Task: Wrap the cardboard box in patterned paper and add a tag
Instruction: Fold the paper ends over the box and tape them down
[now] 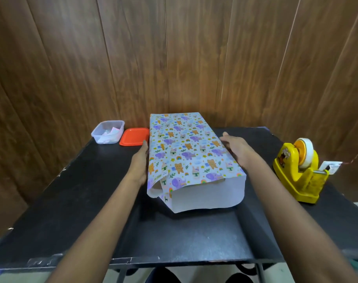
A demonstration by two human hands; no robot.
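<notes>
The box lies lengthwise in the middle of the black table (72,201), covered by the patterned paper (184,146) with animals and rainbows. At the near end the paper hangs open, its white underside (206,195) showing, and the box itself is hidden. My left hand (140,162) presses flat against the left side of the wrapped box, fingers straight. My right hand (236,149) rests flat against its right side. A clear tub (107,131) at the back left holds small paper pieces that may be tags.
An orange lid (134,136) lies between the clear tub and the wrapped box. A yellow tape dispenser (300,170) with a tape roll stands at the table's right edge. A wooden panel wall (174,58) rises right behind the table.
</notes>
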